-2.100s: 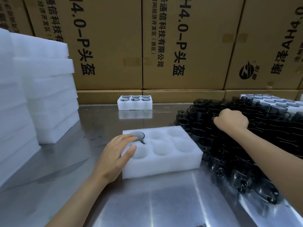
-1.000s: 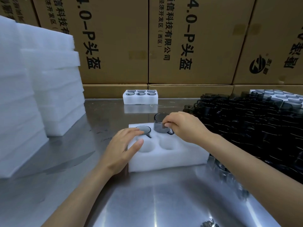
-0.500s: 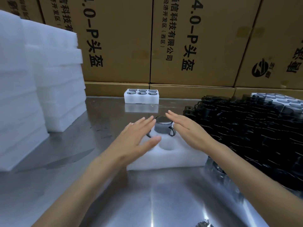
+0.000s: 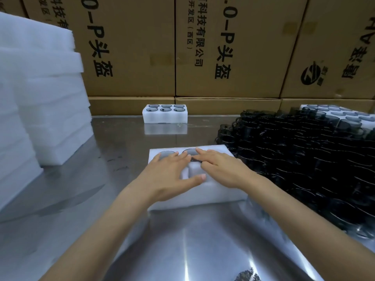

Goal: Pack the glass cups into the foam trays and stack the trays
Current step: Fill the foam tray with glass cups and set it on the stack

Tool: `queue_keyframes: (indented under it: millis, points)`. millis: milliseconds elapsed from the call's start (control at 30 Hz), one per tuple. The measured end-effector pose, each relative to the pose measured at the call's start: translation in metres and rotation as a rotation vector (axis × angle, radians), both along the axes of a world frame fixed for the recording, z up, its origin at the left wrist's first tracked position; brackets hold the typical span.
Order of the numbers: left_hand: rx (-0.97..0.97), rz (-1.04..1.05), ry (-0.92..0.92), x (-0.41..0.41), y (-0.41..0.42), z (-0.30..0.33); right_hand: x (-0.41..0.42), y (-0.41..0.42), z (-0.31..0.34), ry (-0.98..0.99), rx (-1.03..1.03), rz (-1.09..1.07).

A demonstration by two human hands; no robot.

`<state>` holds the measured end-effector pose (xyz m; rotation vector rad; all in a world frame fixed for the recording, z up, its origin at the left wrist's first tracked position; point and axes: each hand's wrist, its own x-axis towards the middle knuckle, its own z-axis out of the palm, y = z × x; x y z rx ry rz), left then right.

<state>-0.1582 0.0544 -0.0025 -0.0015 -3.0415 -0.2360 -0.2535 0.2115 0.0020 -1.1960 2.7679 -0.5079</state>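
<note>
Both hands lie flat, fingers straight, gripping nothing: left hand [image 4: 169, 175] over the first cup [image 4: 165, 155], right hand [image 4: 220, 169] pressing the second cup [image 4: 190, 152] beneath its fingertips into the foam tray [image 4: 223, 191]. Press evenly, straight down; I'd keep the tray pinned to the bench [image 4: 182, 240].

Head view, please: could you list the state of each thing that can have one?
Near foam tray: partly filled, two cups seated in its far row.
Left cup: seated, under left hand's fingers.
Second cup: seated, under right hand's fingers.
Left hand: flat, pressing.
Right hand: flat, pressing.
Far foam tray: full, six cups.
Loose cups: heaped, unpacked.
Foam stack: stacked.
</note>
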Motion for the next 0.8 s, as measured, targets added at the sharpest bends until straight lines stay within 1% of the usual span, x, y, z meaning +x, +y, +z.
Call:
queue_keyframes:
  millis: [67,133,200,333,433,500,567,633,733,800]
  points:
    - [-0.010,0.008,0.002,-0.002,0.002,0.001,0.003,-0.001,0.002,-0.002,0.017,0.002]
    - [0.000,0.016,0.015,0.000,0.003,-0.001,0.007,-0.001,0.000,0.041,0.016,0.001]
    - [0.006,0.023,0.050,0.002,0.004,-0.005,0.010,0.000,-0.004,0.129,-0.049,-0.051]
    - [0.004,0.044,0.091,0.005,0.005,-0.012,0.017,0.008,-0.012,0.287,-0.242,-0.195]
    - [0.010,0.042,0.112,0.005,0.004,-0.014,0.021,0.021,-0.012,0.417,-0.271,-0.259]
    - [-0.001,0.043,0.162,0.007,0.004,-0.015,0.019,0.034,0.000,0.506,-0.321,-0.372]
    - [-0.024,0.041,0.232,0.009,0.005,-0.016,0.012,0.051,0.018,0.577,-0.355,-0.546]
    - [-0.058,0.026,0.295,0.011,0.006,-0.015,0.001,0.068,0.034,0.592,-0.268,-0.734]
    - [-0.070,0.020,0.332,0.013,0.009,-0.013,-0.015,0.090,0.049,0.448,-0.095,-0.932]
    - [-0.065,0.032,0.345,0.013,0.009,-0.014,-0.025,0.102,0.056,0.356,-0.003,-0.997]
